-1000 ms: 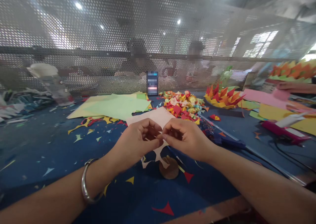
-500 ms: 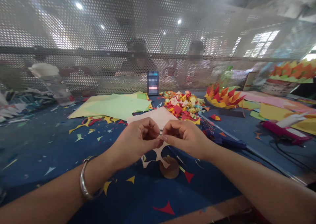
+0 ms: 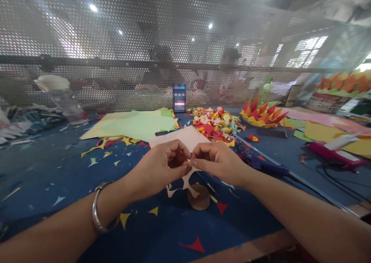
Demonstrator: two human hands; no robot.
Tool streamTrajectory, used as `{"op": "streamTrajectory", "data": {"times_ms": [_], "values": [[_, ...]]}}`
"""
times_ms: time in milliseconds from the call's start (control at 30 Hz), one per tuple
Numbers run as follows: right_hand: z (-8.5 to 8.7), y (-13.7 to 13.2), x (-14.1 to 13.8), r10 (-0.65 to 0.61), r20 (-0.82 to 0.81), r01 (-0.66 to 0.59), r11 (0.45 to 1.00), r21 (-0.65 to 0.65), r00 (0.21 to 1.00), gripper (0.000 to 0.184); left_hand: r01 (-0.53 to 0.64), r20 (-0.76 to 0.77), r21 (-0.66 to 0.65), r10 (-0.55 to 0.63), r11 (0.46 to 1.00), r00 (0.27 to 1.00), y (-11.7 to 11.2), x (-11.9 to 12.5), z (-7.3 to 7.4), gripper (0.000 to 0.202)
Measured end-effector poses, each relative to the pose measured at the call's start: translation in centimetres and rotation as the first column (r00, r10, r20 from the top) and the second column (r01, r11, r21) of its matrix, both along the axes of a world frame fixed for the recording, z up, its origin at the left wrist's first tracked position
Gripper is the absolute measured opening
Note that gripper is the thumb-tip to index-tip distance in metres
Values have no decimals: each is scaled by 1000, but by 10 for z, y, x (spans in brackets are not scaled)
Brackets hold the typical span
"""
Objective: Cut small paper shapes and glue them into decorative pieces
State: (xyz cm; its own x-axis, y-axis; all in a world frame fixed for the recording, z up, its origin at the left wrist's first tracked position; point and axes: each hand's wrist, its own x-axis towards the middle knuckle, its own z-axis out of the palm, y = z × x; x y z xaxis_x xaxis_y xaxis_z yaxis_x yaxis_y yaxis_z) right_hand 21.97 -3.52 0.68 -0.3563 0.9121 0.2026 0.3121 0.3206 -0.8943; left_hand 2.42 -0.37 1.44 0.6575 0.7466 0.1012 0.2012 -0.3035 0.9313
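My left hand (image 3: 160,166) and my right hand (image 3: 216,160) meet at the middle of the blue table, fingers curled and pinched together on a small piece of pale pink paper (image 3: 189,163). A silver bangle (image 3: 97,209) sits on my left wrist. Just under the hands lie a cut-out pink paper scrap (image 3: 185,182) and a brown round disc (image 3: 198,198). A pale pink sheet (image 3: 181,136) lies right behind my fingers.
Light green sheets (image 3: 136,125) lie at the back left. A heap of small coloured folded pieces (image 3: 216,125) and a spiky orange-red paper ring (image 3: 262,114) sit behind. A pink tool with a cord (image 3: 334,154) lies at right. Two people sit behind a perforated screen (image 3: 116,62).
My hands have stayed pinched together, shifting only slightly. Another person's hand seen at the far right a second ago is gone.
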Motion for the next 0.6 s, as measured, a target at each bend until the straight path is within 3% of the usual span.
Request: {"op": "streamTrajectory", "data": {"times_ms": [167,367,600], "values": [[1,-1,-1,-24,10,24,1000,-18,1000,19,12,9,11,-12,1000,1000,1,-1,0,16],[0,2,0,-27,11,27,1000,13,1000,14,13,2,-84,-13,996,1000,6,-5,3,16],[-4,4,0,-40,32,39,999,28,999,16,-7,-55,23,8,1000,998,10,-8,5,15]]}}
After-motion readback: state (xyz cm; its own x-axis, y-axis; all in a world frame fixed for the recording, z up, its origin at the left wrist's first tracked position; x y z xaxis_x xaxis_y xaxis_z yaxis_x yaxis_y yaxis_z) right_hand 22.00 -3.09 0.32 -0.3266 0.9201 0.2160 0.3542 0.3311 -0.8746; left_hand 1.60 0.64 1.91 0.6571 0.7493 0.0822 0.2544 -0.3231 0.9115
